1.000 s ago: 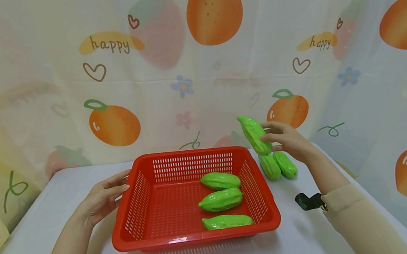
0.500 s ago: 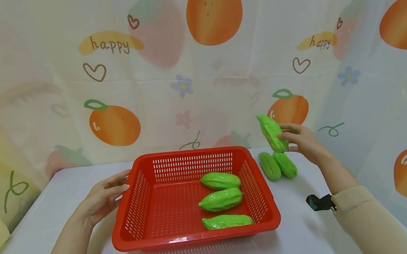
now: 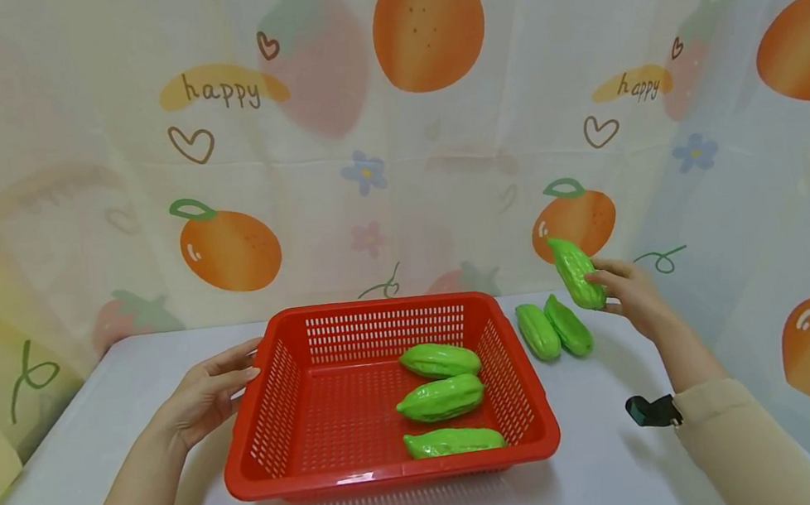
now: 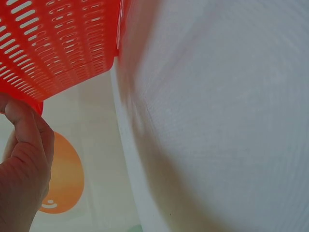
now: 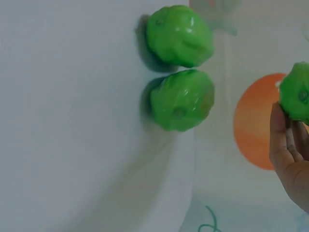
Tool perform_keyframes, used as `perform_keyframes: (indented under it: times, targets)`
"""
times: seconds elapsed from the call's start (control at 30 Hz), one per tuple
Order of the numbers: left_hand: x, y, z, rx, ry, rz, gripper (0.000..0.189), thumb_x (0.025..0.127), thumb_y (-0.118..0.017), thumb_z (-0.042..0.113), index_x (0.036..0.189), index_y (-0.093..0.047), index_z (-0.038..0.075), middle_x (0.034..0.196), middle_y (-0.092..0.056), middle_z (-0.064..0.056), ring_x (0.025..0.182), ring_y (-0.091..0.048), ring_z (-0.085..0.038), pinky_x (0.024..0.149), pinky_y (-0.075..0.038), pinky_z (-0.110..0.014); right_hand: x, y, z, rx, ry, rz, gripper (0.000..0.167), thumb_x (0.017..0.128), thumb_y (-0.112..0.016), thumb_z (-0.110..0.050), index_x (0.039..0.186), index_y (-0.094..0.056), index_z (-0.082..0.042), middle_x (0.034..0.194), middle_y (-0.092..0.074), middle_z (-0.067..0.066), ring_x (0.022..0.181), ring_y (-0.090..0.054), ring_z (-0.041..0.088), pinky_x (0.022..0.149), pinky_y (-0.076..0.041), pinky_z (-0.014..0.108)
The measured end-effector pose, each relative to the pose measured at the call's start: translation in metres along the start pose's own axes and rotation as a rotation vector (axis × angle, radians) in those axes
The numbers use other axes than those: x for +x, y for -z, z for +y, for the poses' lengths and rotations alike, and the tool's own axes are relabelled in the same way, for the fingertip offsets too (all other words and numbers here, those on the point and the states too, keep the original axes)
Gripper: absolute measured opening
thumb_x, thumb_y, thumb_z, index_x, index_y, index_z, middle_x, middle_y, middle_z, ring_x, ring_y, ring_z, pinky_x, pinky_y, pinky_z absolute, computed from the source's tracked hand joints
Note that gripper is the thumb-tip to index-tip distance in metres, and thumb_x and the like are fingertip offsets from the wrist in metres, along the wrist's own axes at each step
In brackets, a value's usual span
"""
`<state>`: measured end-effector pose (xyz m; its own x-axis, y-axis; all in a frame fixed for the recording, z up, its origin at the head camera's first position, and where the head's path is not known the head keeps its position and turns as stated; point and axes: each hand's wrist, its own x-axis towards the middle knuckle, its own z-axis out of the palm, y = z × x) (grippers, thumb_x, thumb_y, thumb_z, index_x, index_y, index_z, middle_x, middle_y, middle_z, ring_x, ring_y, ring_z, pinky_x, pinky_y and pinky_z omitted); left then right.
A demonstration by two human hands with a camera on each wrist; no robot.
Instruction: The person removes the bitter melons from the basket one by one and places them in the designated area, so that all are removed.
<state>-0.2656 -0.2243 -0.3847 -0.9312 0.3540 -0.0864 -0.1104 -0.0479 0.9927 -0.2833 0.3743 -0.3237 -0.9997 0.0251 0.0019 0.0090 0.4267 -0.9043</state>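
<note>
My right hand (image 3: 635,299) holds a wrinkled green bitter melon (image 3: 576,275) with its pointed tip up, raised over the table's back right. In the right wrist view, fingertips grip this melon's blunt end at the right edge. Just left of that hand, two more bitter melons, one (image 3: 537,331) and another (image 3: 568,326), lie side by side on the table. My left hand (image 3: 200,397) pinches the left rim of a red plastic basket (image 3: 393,473). Inside its right half lie three bitter melons, at the back (image 3: 440,359), middle (image 3: 440,398) and front (image 3: 454,441).
A white cloth covers the table (image 3: 595,472). Close behind it hangs a curtain (image 3: 399,203) printed with oranges and strawberries. The basket's slotted side wall (image 4: 67,34) fills the left wrist view's upper left.
My right hand has moved right and slightly down with its bitter melon, away from the basket and past the two on the table. The left hand and basket stay put.
</note>
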Motion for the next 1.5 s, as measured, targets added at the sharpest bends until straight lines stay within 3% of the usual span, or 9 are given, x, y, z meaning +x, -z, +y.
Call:
perform_keyframes:
  times: [0.13, 0.3, 0.53, 1.0, 1.23, 1.5]
  targets:
    - [0.001, 0.0, 0.0, 0.005, 0.006, 0.004, 0.047, 0.101, -0.055, 0.018, 0.146, -0.047, 0.024, 0.115, -0.069, 0.016, 0.102, -0.069, -0.007, 0.088, -0.058, -0.028, 0.0, 0.005, 0.011, -0.01, -0.028, 0.026, 0.068, 0.103, -0.046, -0.036, 0.155, -0.022, 0.0, 0.148, -0.034, 0.019, 0.095, -0.052, -0.001, 0.079, -0.052, 0.013]
    - [0.001, 0.0, 0.0, -0.006, 0.006, 0.002, 0.047, 0.1, -0.055, 0.017, 0.146, -0.048, 0.024, 0.115, -0.069, 0.016, 0.102, -0.069, -0.007, 0.088, -0.058, -0.028, 0.0, 0.011, 0.023, -0.008, -0.07, 0.054, 0.068, 0.103, -0.046, -0.035, 0.155, -0.021, 0.001, 0.139, -0.04, 0.012, 0.091, -0.052, -0.001, 0.078, -0.053, 0.016]
    - [-0.001, -0.002, 0.001, -0.016, 0.003, 0.011, 0.046, 0.1, -0.056, 0.017, 0.144, -0.051, 0.027, 0.114, -0.069, 0.016, 0.102, -0.069, -0.007, 0.089, -0.058, -0.027, 0.003, 0.011, 0.038, 0.005, -0.133, 0.085, 0.071, 0.102, -0.045, -0.037, 0.155, -0.019, 0.002, 0.155, -0.027, 0.024, 0.118, -0.048, 0.023, 0.078, -0.055, 0.015]
    - [-0.002, -0.001, 0.0, -0.015, -0.005, 0.0, 0.045, 0.1, -0.055, 0.017, 0.144, -0.051, 0.028, 0.115, -0.069, 0.017, 0.102, -0.069, -0.007, 0.088, -0.058, -0.026, 0.006, 0.006, 0.063, -0.065, -0.186, 0.157, 0.066, 0.102, -0.042, -0.034, 0.152, -0.025, 0.006, 0.155, -0.028, 0.032, 0.129, -0.042, 0.035, 0.079, -0.058, 0.019]
    - [-0.002, -0.001, 0.001, -0.005, 0.015, 0.035, 0.048, 0.1, -0.057, 0.019, 0.146, -0.049, 0.028, 0.114, -0.069, 0.018, 0.103, -0.068, -0.006, 0.09, -0.058, -0.027, 0.01, 0.002, 0.073, -0.087, -0.202, 0.183, 0.065, 0.102, -0.043, -0.033, 0.151, -0.028, 0.006, 0.156, -0.028, 0.033, 0.133, -0.042, 0.038, 0.076, -0.058, 0.017]
    - [-0.002, -0.002, 0.001, -0.008, 0.006, 0.011, 0.046, 0.1, -0.056, 0.018, 0.144, -0.05, 0.026, 0.115, -0.069, 0.017, 0.103, -0.068, -0.007, 0.089, -0.057, -0.027, 0.01, 0.001, 0.083, -0.114, -0.238, 0.2, 0.065, 0.101, -0.045, -0.032, 0.15, -0.03, 0.008, 0.155, -0.029, 0.033, 0.134, -0.042, 0.04, 0.072, -0.056, 0.016]
